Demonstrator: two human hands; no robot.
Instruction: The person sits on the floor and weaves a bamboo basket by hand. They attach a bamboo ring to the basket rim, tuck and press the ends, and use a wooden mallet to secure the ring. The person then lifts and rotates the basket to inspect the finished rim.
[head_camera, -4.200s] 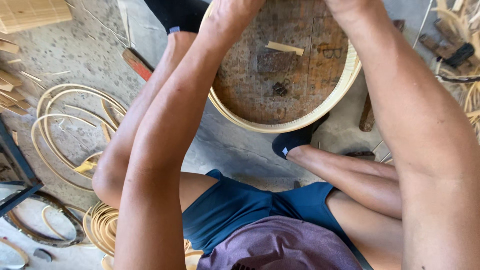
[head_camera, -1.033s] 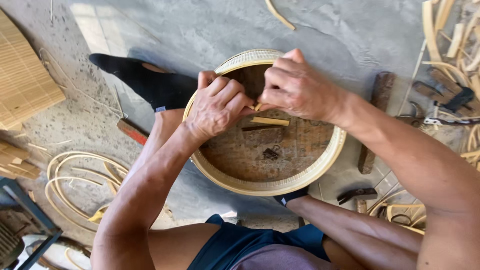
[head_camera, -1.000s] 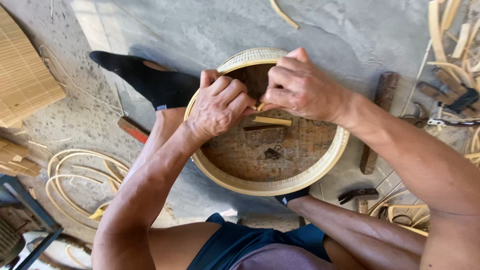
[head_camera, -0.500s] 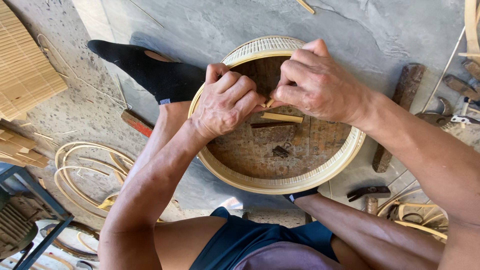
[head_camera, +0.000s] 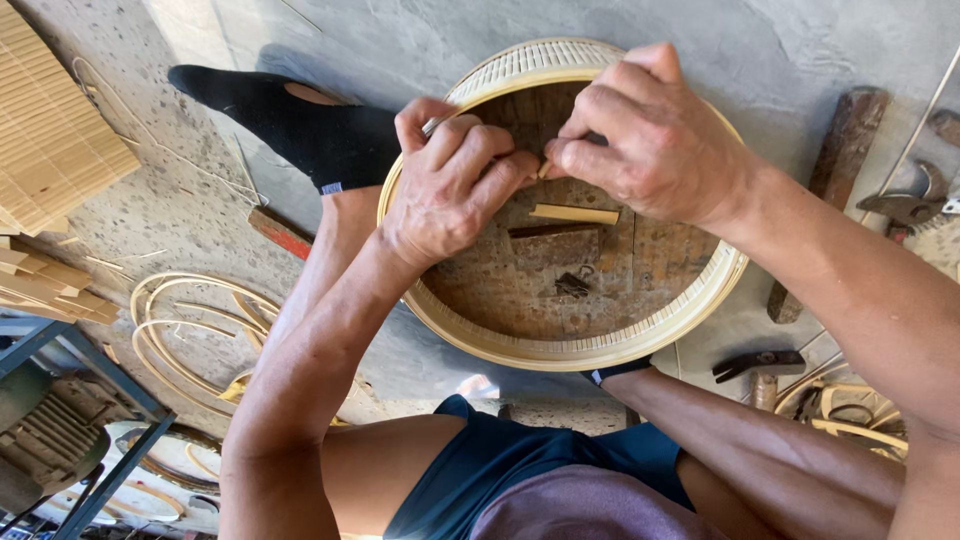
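Head view, looking down at a seated person at work on the floor (head_camera: 700, 30). A round bamboo ring (head_camera: 560, 345), pale and ribbed on its outer wall, lies on a worn wooden block (head_camera: 520, 290) between the person's legs. Both hands meet over the far half of the ring, just inside its rim. The left hand (head_camera: 445, 185) is curled, its fingers folded toward the thumb; the right hand (head_camera: 650, 140) is likewise closed, thumb and forefinger pressed together. Between the two sets of fingertips a small pale sliver (head_camera: 543, 168) is pinched, and the hands touch or nearly touch there; whether the sliver is joined to the ring cannot be told. A thin grey object shows above the left forefinger, too hidden to identify. Inside the ring, on the block, lie a short bamboo strip (head_camera: 575, 213) and a small dark object (head_camera: 572, 285). A foot in a black sock (head_camera: 290, 125) rests on the floor just left of the ring. Further left: a stack of slats (head_camera: 50, 150) and coiled bamboo hoops (head_camera: 190, 330). To the right of the ring lie a brown wooden bar (head_camera: 830, 170), a hammer (head_camera: 760, 362) and more hoops (head_camera: 850, 410).
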